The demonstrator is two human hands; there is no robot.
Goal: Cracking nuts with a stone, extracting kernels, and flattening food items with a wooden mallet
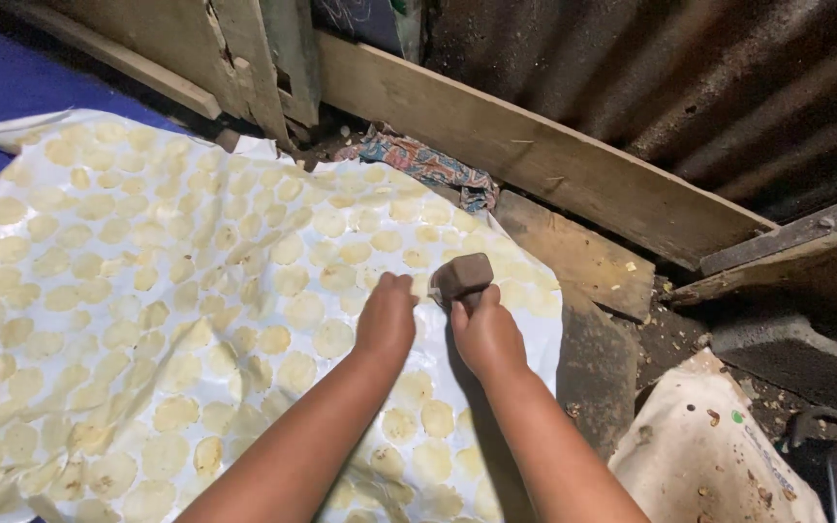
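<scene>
A white plastic sheet (pixel 535 334) lies spread over the ground, covered with several thin pale yellow round slices (pixel 304 310) laid side by side. My right hand (pixel 484 334) grips a brown block-shaped tool (pixel 463 275) just above the sheet near its right edge. My left hand (pixel 386 315) rests beside it with fingers curled down onto the sheet, touching the slices; what its fingertips pinch is hidden.
Wooden planks (pixel 535 155) run diagonally behind the sheet, against a dark corrugated metal wall (pixel 709 87). A patterned cloth (pixel 428 165) is wedged under the plank. A dirty white sack (pixel 709 455) lies at the lower right, a blue surface (pixel 2 77) at the upper left.
</scene>
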